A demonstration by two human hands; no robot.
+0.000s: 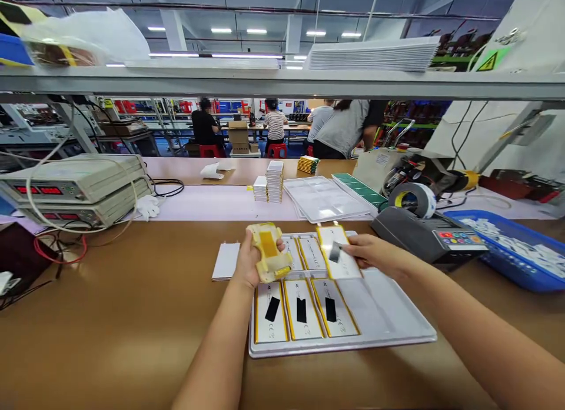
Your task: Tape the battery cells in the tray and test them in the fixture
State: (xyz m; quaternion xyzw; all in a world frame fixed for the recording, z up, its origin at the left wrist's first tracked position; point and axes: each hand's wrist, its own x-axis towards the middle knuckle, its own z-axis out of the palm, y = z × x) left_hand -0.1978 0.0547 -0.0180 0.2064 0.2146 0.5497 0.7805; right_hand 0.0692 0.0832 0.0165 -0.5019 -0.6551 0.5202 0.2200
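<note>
My left hand (249, 258) is closed around a yellowish plastic fixture (269, 251) with amber tape on it, held over the left side of a white tray (397, 316). Between the thumb and fingers of my right hand (364, 249) is a flat white pouch battery (332, 236) with yellow edges and a dark strip across it, raised above the tray. Below, a front row of batteries (301, 325) bears black tape strips. Behind them lie more batteries (312, 252), partly hidden by my hands and the held things. The tray's right side shows bare white plastic.
A tape dispenser (424, 233) and a blue basket (521, 269) of white pieces stand at right. White trays (326, 198), stacked batteries (274, 182) and a white stack (226, 260) are also here. Two instruments (79, 186) sit at left; a shelf (282, 83) crosses overhead. Several people work beyond.
</note>
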